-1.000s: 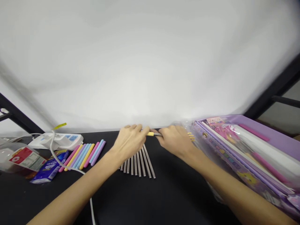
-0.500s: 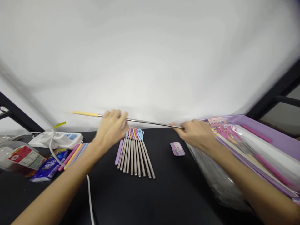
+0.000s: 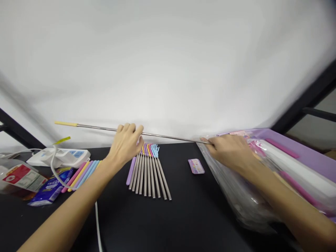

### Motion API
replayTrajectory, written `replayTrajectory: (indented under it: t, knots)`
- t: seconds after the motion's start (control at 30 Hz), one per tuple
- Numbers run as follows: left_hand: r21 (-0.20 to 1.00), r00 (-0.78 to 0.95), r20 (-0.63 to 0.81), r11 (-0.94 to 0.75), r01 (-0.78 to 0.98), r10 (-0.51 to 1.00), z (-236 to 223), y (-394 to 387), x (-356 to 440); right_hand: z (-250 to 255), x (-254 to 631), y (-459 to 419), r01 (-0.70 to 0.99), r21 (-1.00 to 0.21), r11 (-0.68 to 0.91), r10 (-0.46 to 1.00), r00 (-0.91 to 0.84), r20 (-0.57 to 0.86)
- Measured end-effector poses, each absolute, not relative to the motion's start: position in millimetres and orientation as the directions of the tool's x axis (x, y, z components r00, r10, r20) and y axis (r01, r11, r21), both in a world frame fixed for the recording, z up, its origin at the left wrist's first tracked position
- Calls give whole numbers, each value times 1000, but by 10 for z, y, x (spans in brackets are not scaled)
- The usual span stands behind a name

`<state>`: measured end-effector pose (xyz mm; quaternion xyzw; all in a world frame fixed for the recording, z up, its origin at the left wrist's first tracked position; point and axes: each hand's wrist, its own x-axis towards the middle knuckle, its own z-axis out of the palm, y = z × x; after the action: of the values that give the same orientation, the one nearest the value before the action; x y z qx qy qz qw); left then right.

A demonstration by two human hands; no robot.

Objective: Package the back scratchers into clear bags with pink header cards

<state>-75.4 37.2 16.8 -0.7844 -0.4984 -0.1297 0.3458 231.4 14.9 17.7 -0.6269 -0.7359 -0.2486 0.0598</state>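
My left hand [image 3: 125, 141] and my right hand [image 3: 228, 149] both grip a long thin metal telescopic rod [image 3: 168, 136] stretched out level above the black table; its yellow tip [image 3: 65, 123] points left. Below the left hand lies a row of several collapsed metal rods [image 3: 149, 173] with small coloured hand-shaped tips, and a single purple sleeve [image 3: 130, 171] beside them. A bunch of pink, yellow, blue and purple sleeves [image 3: 80, 174] lies further left. My right hand rests over crinkled clear plastic [image 3: 236, 189].
A small purple card [image 3: 196, 166] lies right of the rods. A purple tray [image 3: 296, 154] with packaged stationery fills the right. At left sit a white power strip [image 3: 60, 157] with cable, a blue tissue pack [image 3: 44, 192] and a clear bag with a red label [image 3: 23, 176]. A white wall stands behind.
The rod, short and held between both hands close together a second ago, has been pulled out long; my left hand moved left, my right hand moved right.
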Motion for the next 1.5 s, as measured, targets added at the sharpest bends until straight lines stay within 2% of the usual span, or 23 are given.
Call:
replayTrajectory:
  t: [0.13,0.27,0.33,0.5,0.57,0.73,0.8,0.87,1.0,1.07,1.2,1.27,1.4,1.5]
  knots:
    - [-390,400,601,-182,902,693,206,419,-976,236,2486,98,928,369,61,894,-215,394]
    - [-304,332,642,-168,938,691,167,364,-893,294,2335,85,977,197,-79,912,-9,409]
    - [-283,353,628,-219,934,693,112,290,-739,283,2178,98,987,140,-82,916,20,401]
    - [-262,556,540,-501,825,632,13,110,-412,207,1911,152,986,153,70,910,-126,395]
    - [-287,608,534,-550,784,587,27,117,-497,220,1977,173,992,120,42,923,-84,374]
    - [-372,437,581,-254,893,686,63,198,-858,288,2197,209,993,55,-102,947,80,310]
    - [-360,447,562,-281,890,696,46,182,-799,281,2118,220,995,62,-73,953,52,300]
    - [-327,507,541,-388,862,671,32,154,-644,266,1973,239,997,78,-16,952,-9,307]
    - [-261,552,589,-507,821,591,85,176,-498,286,1863,313,996,71,45,946,-66,316]
    - [-275,537,612,-481,832,580,130,229,-582,329,1958,352,998,58,36,947,-53,318]
    - [-275,409,656,-303,912,634,120,279,-709,382,2112,376,999,50,-17,943,-1,334]
    - [-259,432,642,-350,900,634,66,244,-640,358,2059,357,998,59,-21,943,0,333]
    - [-236,569,596,-554,798,567,10,156,-473,281,1886,321,996,70,54,948,-73,311]
    - [-269,566,606,-525,808,560,72,182,-579,298,1925,338,996,63,62,952,-78,297]
